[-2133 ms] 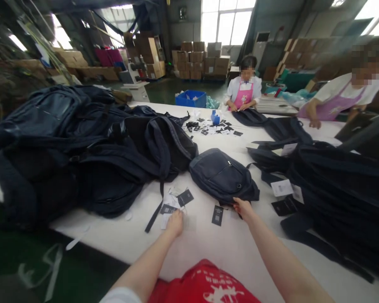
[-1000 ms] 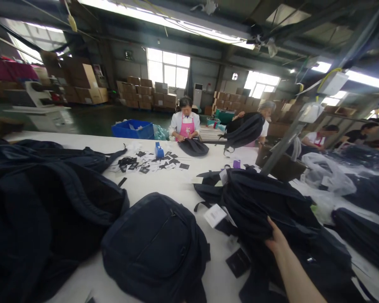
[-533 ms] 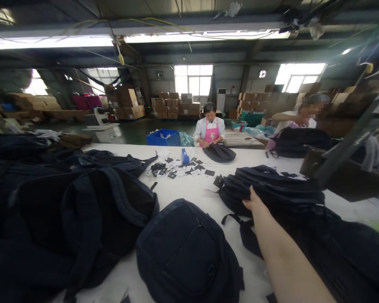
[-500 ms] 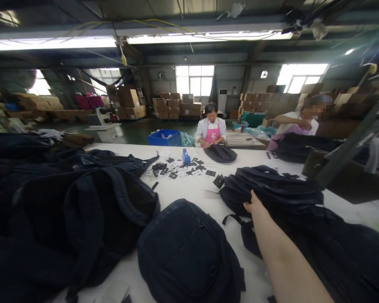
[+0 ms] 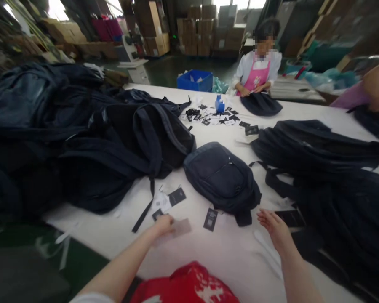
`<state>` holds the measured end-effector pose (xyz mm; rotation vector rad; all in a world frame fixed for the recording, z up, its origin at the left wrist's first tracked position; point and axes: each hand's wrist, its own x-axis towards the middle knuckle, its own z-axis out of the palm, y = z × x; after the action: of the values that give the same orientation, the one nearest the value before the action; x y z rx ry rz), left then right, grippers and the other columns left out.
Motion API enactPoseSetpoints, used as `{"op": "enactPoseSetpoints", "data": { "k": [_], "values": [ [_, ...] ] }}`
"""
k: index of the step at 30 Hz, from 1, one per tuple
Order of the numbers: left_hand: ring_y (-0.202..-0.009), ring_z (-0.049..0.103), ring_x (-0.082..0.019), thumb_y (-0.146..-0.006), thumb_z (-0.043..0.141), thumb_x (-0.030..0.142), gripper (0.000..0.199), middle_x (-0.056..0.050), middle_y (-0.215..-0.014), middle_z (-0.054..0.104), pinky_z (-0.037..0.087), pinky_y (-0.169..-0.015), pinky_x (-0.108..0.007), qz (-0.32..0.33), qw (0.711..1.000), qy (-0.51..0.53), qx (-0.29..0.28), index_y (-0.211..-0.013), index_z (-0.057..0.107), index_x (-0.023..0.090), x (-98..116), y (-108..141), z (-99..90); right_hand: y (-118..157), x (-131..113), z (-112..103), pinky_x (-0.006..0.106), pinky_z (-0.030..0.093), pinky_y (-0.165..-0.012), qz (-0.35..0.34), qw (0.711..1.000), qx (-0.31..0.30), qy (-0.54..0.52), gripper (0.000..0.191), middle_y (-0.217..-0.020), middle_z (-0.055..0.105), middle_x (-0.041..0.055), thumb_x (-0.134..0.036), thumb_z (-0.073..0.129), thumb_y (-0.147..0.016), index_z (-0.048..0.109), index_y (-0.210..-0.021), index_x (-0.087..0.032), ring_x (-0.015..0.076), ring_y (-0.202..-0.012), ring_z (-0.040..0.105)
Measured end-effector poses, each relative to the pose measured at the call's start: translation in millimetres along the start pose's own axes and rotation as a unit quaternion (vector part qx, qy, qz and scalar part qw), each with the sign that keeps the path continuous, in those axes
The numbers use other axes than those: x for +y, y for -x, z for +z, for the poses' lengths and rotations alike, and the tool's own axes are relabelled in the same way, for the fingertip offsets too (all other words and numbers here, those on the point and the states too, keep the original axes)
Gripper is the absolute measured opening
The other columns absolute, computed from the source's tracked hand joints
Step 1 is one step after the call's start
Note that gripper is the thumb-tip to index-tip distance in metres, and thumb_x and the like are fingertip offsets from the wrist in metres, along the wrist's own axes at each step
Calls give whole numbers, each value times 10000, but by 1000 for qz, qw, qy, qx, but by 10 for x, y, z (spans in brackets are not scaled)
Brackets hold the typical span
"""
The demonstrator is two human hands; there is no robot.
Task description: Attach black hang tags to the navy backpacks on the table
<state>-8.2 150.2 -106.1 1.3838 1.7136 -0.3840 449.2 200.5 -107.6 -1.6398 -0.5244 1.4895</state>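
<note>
My left hand (image 5: 164,225) is over the near part of the white table, fingers closed. A blurred card-shaped piece, apparently a hang tag (image 5: 182,227), sticks out from its fingertips. Close by lie black and white hang tags (image 5: 177,196), and a single black tag (image 5: 210,219) rests below the small navy backpack (image 5: 222,174). That backpack lies flat, front pocket up. To its lower right, my right hand (image 5: 274,227) hovers empty with fingers stretched out, near a strap and a dark tag (image 5: 290,218).
Navy backpacks (image 5: 113,155) are heaped on the left, and more (image 5: 318,145) lie stacked on the right. Scattered tags (image 5: 214,115) surround a blue dispenser (image 5: 220,104). Across the table (image 5: 205,134), a person in a pink apron (image 5: 255,78) handles a dark bag. A blue bin (image 5: 195,81) stands behind.
My view has tilted down and closer to the table. My right hand has left the right backpack stack and drawn back toward me. My left hand has come into view.
</note>
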Motion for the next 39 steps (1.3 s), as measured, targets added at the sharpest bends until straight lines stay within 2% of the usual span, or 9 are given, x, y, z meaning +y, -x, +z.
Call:
{"op": "enactPoseSetpoints", "data": {
  "k": [4, 8, 17, 23, 26, 29, 31, 34, 39],
  "values": [
    [-764, 599, -165, -823, 643, 410, 265, 5, -783, 633, 467, -699, -285, 21, 991, 134, -3, -803, 622, 147, -116, 139, 144, 564, 530, 134, 304, 536, -625, 42, 992, 12, 115, 507, -783, 731, 81, -541, 783, -550, 679, -866, -159, 198, -685, 671],
    [-698, 554, -162, -733, 647, 513, 358, 12, -689, 604, 391, -612, -254, 51, 965, 256, 21, -720, 580, 162, -86, 236, 239, 810, 746, 430, 334, 513, -613, 45, 981, -52, 183, 476, -741, 725, 99, -538, 743, -538, 661, -817, -160, 212, -651, 668],
    [-578, 531, -130, -692, 653, 593, 460, -1, -661, 599, 368, -522, -235, 91, 898, 431, 12, -794, 577, 151, 190, 572, 349, 1238, 778, 1341, 310, 502, -671, -13, 956, -230, 181, 403, -795, 716, 41, -444, 754, -613, 696, -918, -187, 188, -743, 660],
    [-750, 644, -187, -630, 740, 610, 584, -64, -882, 692, 471, -664, -282, 161, 847, 506, 2, -963, 593, 154, 561, 894, 196, 1507, 629, 1831, 249, 427, -444, -66, 951, -272, 131, 377, -633, 643, -12, -458, 670, -707, 666, -969, -187, 125, -474, 536],
    [-711, 648, -192, -633, 725, 651, 604, -52, -817, 692, 460, -632, -278, 144, 805, 576, -5, -953, 586, 159, 621, 1025, 95, 1572, 493, 1854, 258, 426, -437, -93, 955, -260, 109, 333, -613, 619, -9, -457, 632, -741, 693, -932, -190, 117, -451, 493],
    [-592, 605, -176, -682, 502, 824, 701, -28, -666, 644, 407, -528, -256, 106, 770, 624, -85, -897, 585, 162, 658, 1157, -2, 1663, 360, 1800, 283, 473, -517, -165, 945, -259, 116, 240, -718, 643, 23, -343, 577, -780, 745, -903, -225, 144, -568, 554],
    [-555, 570, -152, -662, 535, 817, 690, -10, -642, 618, 379, -504, -238, 106, 781, 604, -120, -870, 587, 161, 697, 1256, -44, 1745, 293, 1753, 317, 513, -666, -237, 922, -267, 152, 255, -844, 658, 48, -240, 525, -790, 771, -852, -258, 179, -761, 609],
    [-573, 540, -111, -591, 808, 546, 522, 23, -658, 599, 359, -535, -216, 157, 820, 545, -79, -853, 592, 149, 763, 1408, -69, 1855, 224, 1664, 356, 496, -828, -284, 895, -280, 200, 292, -933, 652, 57, -187, 504, -796, 777, -839, -280, 203, -934, 605],
    [-721, 604, -137, -613, 838, 321, 392, -10, -777, 664, 432, -696, -253, 223, 808, 540, -70, -890, 627, 142, 792, 1614, -131, 1893, 81, 1412, 381, 502, -859, -261, 915, -256, 173, 306, -1047, 666, 61, -270, 525, -855, 680, -1119, -267, 201, -902, 625]
  ]
}}
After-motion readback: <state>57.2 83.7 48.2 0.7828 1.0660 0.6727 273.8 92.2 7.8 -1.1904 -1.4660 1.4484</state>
